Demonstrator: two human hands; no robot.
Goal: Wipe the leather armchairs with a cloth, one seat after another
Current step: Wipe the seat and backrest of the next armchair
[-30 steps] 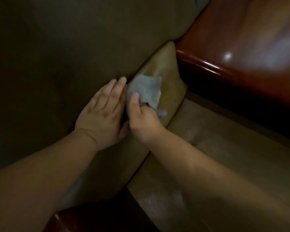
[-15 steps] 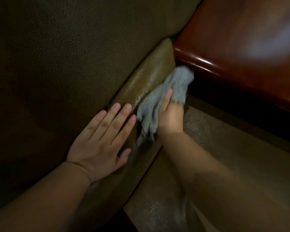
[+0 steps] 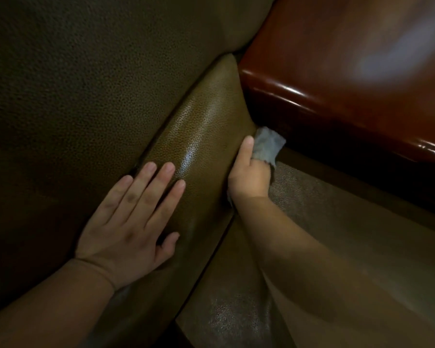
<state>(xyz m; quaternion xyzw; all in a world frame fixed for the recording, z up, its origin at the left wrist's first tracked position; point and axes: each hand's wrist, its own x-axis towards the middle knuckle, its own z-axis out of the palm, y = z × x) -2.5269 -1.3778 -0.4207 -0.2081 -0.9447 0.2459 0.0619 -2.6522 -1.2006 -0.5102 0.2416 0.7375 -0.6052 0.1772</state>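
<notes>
Cloth (image 3: 268, 146), soft and limp (likely light), sits bunched under the right hand (image 3: 249, 177), whose fingers grip it in the gap beside the wooden armrest (image 3: 337, 79). Left hand (image 3: 133, 219) lies flat, 4 fingers straight on the leather cushion (image 3: 206, 126). Best held bunched, not by 1 corner.

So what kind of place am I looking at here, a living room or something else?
Probably a lounge or sitting room, though the view is too close to be sure. It shows padded olive-brown leather upholstery, a glossy reddish wooden armrest, and a right hand pushing a grey cloth under it.
</notes>
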